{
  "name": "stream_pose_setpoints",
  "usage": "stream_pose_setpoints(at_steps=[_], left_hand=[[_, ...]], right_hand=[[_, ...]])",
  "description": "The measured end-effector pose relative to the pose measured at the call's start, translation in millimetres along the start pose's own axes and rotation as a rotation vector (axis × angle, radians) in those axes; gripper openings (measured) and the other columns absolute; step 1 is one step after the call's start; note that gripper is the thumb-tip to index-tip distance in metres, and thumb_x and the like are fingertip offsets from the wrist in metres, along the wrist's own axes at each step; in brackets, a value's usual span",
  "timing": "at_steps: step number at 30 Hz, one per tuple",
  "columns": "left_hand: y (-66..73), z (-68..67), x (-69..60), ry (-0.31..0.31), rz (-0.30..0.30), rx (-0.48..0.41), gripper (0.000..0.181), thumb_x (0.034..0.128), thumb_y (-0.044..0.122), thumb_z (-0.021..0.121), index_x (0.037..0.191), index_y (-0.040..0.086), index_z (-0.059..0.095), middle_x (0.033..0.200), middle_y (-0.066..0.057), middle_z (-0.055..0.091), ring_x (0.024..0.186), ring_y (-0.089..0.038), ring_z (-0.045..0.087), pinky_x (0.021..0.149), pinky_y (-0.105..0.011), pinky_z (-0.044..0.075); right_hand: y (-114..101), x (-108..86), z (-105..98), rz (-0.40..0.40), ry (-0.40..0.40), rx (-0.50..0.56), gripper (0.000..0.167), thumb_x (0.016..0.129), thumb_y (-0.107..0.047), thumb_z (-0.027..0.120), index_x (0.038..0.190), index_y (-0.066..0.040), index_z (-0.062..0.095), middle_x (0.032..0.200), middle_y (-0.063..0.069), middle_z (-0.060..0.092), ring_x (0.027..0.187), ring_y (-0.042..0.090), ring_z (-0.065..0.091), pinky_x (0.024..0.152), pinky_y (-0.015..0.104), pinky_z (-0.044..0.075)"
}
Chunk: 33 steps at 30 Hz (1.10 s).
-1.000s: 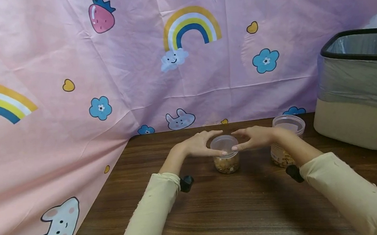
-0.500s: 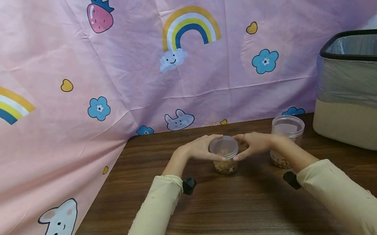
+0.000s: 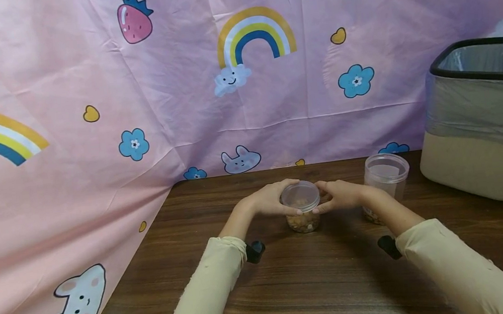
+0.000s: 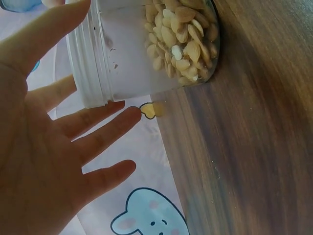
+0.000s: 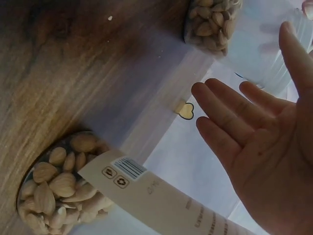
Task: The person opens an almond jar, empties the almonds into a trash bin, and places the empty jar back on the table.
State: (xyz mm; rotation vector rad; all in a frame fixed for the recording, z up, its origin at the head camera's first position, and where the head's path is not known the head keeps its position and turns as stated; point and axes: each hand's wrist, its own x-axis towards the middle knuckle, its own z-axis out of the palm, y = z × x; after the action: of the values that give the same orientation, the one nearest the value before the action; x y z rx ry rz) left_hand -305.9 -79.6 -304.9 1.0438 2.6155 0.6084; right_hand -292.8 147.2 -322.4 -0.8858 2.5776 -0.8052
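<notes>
A short clear plastic jar (image 3: pixel 303 221) stands upright on the table, with pale shelled nuts that look like almonds (image 4: pixel 183 39) in its lower part. My left hand (image 3: pixel 266 199) holds its top from the left, thumb in front and fingers reaching behind. From the right, my right hand (image 3: pixel 342 194) spans the same rim, thumb in front. The other fingers of both hands stretch out fairly straight. In the left wrist view the left thumb crosses the screw-ribbed rim (image 4: pixel 88 58). Contact of the right index finger is hard to make out.
A taller clear jar (image 3: pixel 387 177) with a paper label (image 5: pixel 161 196) and similar nuts (image 5: pixel 61 191) stands behind my right forearm. Farther right is a beige bin (image 3: pixel 474 161) with a plastic liner. A printed pink cloth (image 3: pixel 190 92) hangs behind the dark wooden table (image 3: pixel 300 283).
Both hands have come down from just above the jar's top to either side of its rim, thumbs lower in front. The jar has stayed in place.
</notes>
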Motion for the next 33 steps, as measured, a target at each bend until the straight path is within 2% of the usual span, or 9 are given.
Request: stream_pose_setpoints(at_steps=[7, 20, 26, 33], left_hand=[[-3.6, 1.6, -2.5, 0.014, -0.01, -0.02, 0.079, 0.0799, 0.035, 0.07, 0.143, 0.011, 0.029, 0.135, -0.009, 0.043, 0.12, -0.021, 0.043, 0.096, -0.037, 0.036], [-0.9, 1.0, -4.1, 0.077, -0.038, -0.034, 0.081, 0.0747, 0.034, 0.076, 0.14, 0.01, 0.035, 0.13, -0.009, 0.048, 0.113, -0.022, 0.049, 0.09, -0.035, 0.04], [-0.3, -0.9, -4.5, 0.117, -0.033, -0.039, 0.081, 0.0732, 0.034, 0.077, 0.139, 0.011, 0.037, 0.128, -0.008, 0.049, 0.11, -0.02, 0.05, 0.088, -0.033, 0.042], [2.5, -3.3, -5.2, 0.146, -0.029, -0.064, 0.083, 0.0709, 0.034, 0.079, 0.139, 0.013, 0.036, 0.126, -0.008, 0.05, 0.111, -0.023, 0.05, 0.088, -0.034, 0.041]], right_hand=[[-0.3, 3.0, 4.4, -0.034, 0.007, 0.031, 0.065, 0.089, -0.028, 0.061, 0.133, 0.011, 0.031, 0.122, 0.027, 0.051, 0.112, 0.041, 0.05, 0.089, 0.043, 0.043], [-11.4, 3.4, 2.9, 0.009, -0.04, 0.068, 0.065, 0.092, -0.022, 0.058, 0.135, 0.012, 0.022, 0.126, 0.028, 0.045, 0.114, 0.037, 0.049, 0.089, 0.041, 0.044], [-18.4, 3.1, -7.3, 0.017, -0.055, -0.022, 0.065, 0.091, -0.025, 0.058, 0.134, 0.012, 0.025, 0.122, 0.024, 0.051, 0.111, 0.034, 0.052, 0.09, 0.042, 0.042], [-28.0, 2.9, -19.6, -0.015, -0.076, -0.113, 0.061, 0.09, -0.024, 0.061, 0.129, 0.011, 0.029, 0.109, 0.017, 0.057, 0.1, 0.028, 0.058, 0.084, 0.039, 0.045]])
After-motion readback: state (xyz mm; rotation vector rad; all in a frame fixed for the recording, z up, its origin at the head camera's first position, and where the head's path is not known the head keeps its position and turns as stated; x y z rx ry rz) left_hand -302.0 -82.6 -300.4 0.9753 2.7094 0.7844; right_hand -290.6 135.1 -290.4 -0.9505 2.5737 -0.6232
